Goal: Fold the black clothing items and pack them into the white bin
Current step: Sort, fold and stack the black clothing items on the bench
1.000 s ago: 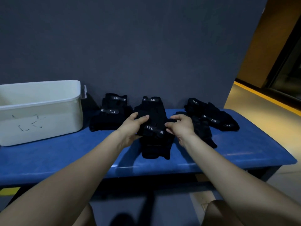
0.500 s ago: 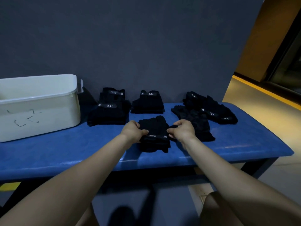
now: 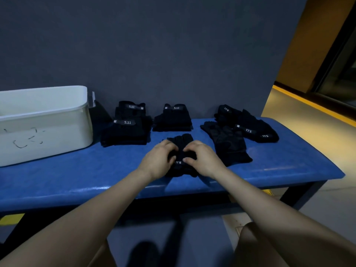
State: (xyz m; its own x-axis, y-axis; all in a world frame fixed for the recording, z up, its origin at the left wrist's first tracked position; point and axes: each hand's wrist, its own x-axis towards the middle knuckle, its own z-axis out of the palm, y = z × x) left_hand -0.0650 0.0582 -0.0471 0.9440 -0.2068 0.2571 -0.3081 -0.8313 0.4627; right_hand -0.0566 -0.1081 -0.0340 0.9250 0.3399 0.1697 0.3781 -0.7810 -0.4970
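Observation:
A black glove (image 3: 181, 143) with a "5.11" label lies on the blue bench (image 3: 77, 176) near its front middle. My left hand (image 3: 157, 158) and my right hand (image 3: 202, 158) both press and pinch it from either side, covering most of it. A folded stack of black items (image 3: 126, 131) sits beside the white bin (image 3: 44, 124) at the left. Another folded black pile (image 3: 173, 120) lies at the back centre. Loose black gloves (image 3: 229, 143) and a further black pile (image 3: 250, 126) lie to the right.
A dark grey wall (image 3: 154, 54) stands right behind the bench. The bench's front edge runs just below my hands. An orange-lit floor (image 3: 317, 135) and doorway lie to the right. The bin's inside is hidden from here.
The glove came down from above the bench onto its surface. My hands have moved closer together over it, now covering its sides and label.

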